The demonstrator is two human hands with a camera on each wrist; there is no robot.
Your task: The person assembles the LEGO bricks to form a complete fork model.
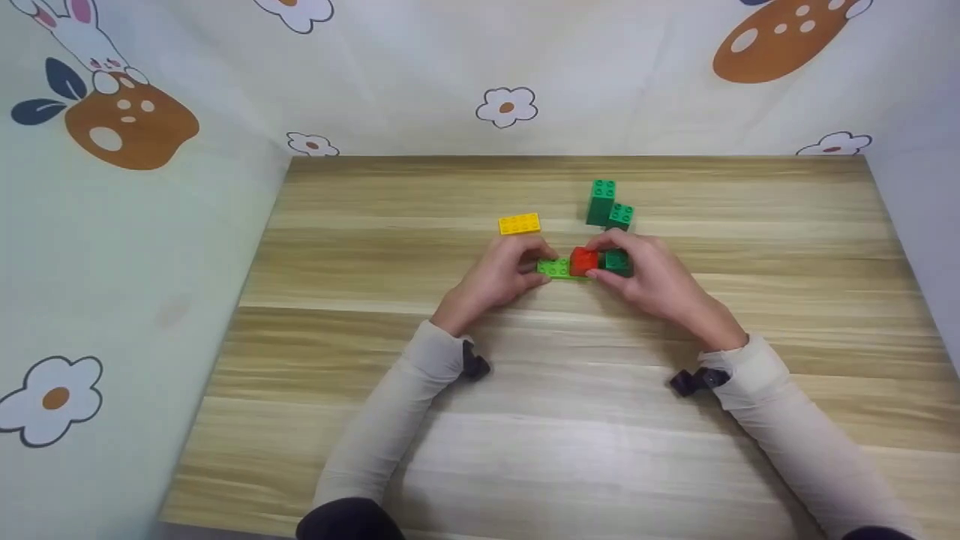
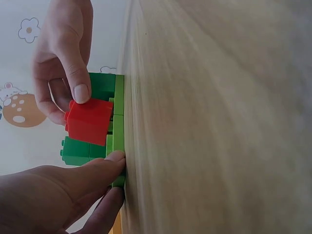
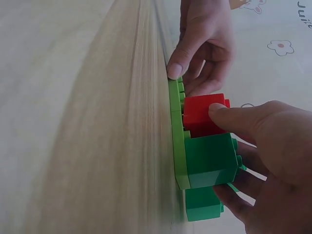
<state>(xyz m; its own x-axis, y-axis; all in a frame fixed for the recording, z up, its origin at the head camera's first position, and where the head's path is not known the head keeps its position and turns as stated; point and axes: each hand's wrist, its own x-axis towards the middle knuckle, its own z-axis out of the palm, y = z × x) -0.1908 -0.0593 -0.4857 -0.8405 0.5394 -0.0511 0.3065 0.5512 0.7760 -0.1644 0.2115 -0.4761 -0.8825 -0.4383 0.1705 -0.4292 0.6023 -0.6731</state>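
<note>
Above lime plates (image 1: 553, 268), right fingers (image 1: 619, 238) pinch red brick (image 1: 584, 261)

Head: high, farthest, facing forward-down. Left wrist, right wrist: low, close, rolled sideways; both share the cubic red plastic block (image 2: 88, 124).

The counter (image 1: 570, 442) has a pale wood-grain top with darker brown streaks running from side to side and a bright sheen toward its near edge. Directly on it lie two flat light green plates (image 3: 181, 151), end to end in a row. Beyond them, a yellow brick (image 1: 519, 223) lies studs up; farther right, a tall green block (image 1: 601, 201) stands upright just beside a shorter green brick (image 1: 621, 214).
</note>
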